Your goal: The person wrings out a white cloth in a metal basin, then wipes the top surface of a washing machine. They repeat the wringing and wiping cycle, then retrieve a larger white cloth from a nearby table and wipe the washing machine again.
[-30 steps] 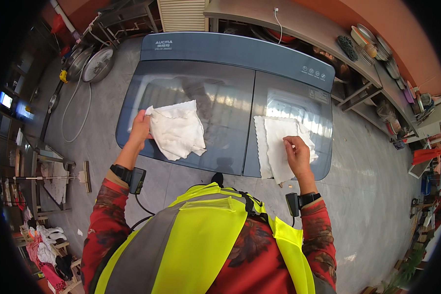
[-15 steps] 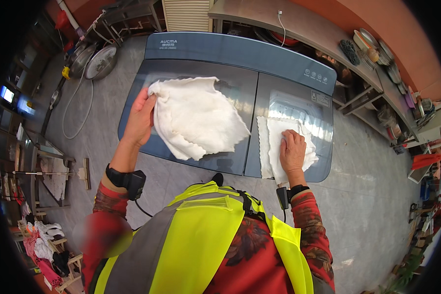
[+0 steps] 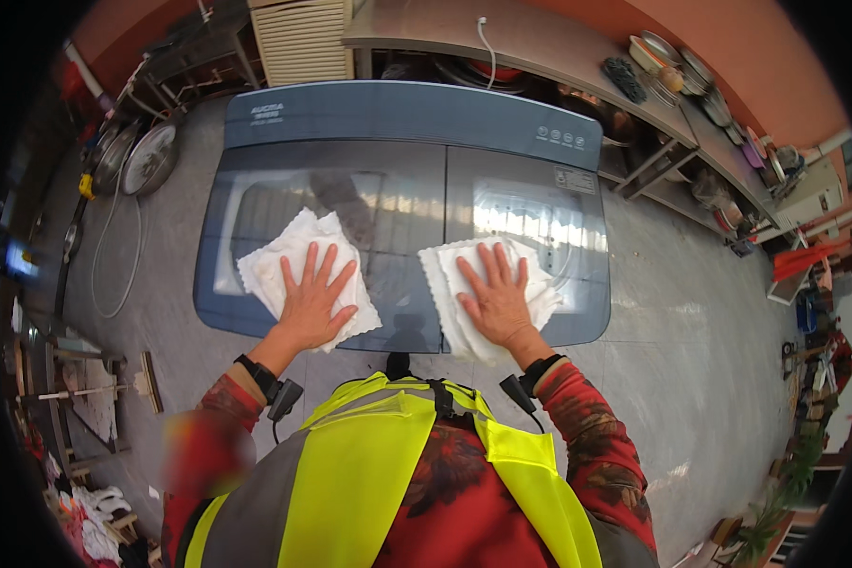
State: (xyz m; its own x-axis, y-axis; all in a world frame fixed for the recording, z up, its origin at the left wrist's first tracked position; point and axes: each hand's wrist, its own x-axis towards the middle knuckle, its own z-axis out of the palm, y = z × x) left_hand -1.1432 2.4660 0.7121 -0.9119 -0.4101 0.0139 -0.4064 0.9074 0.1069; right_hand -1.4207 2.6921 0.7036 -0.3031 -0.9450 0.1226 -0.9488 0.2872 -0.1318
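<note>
A twin-lid washing machine [image 3: 350, 114] with a blue-grey panel and glossy dark lids stands in front of me. My left hand [image 3: 314, 301] lies flat, fingers spread, on a white cloth [image 3: 267, 265] with wavy edges, laid over the near part of the left lid. On a second white cloth [image 3: 437, 269], which looks folded in layers, my right hand [image 3: 498, 301] presses with fingers stretched apart. That cloth lies mostly on the right lid and reaches across the seam between the lids. Both palms hide the middle of their cloths.
Behind the machine runs a long metal bench [image 3: 559, 62] with pans and bowls at its right end. A large metal basin [image 3: 151, 159] leans at the far left near a grey hose [image 3: 140, 251]. A squeegee-like tool [image 3: 150, 381] is at left.
The left cloth, lifted and bunched in my left hand before, now lies spread on the lid under my open palm. My right fingers have spread out flat. The view has shifted.
</note>
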